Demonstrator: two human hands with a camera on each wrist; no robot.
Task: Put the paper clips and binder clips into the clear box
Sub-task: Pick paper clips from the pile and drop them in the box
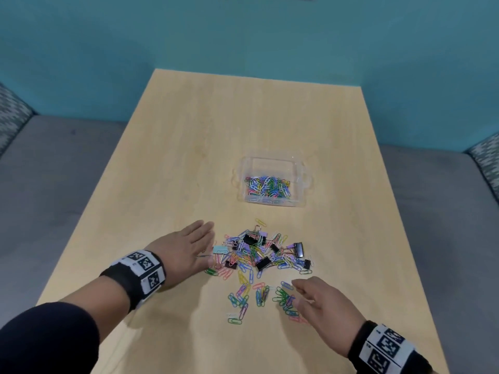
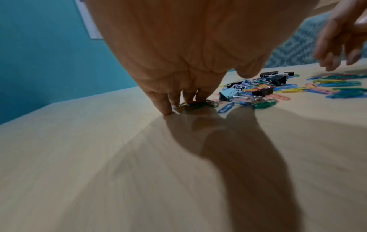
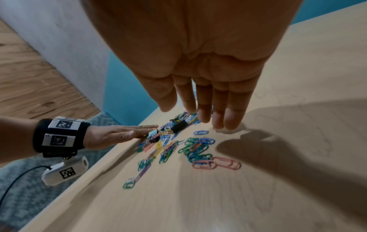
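left hand flat, fingers together at pile's edge; right hand spread, empty. looked mid-gather: paper clips and binder clips loose, some paper clips already in clear box. probably needed scooping next.

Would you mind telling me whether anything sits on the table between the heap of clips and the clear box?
Nothing visible does: only bare table separates the heap of clips from the open clear box; one stray yellow paper clip lies there.

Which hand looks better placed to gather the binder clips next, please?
Probably the left hand: its straight fingers rest on the table at the heap's edge, beside the light blue binder clip. The right hand hovers over loose paper clips.
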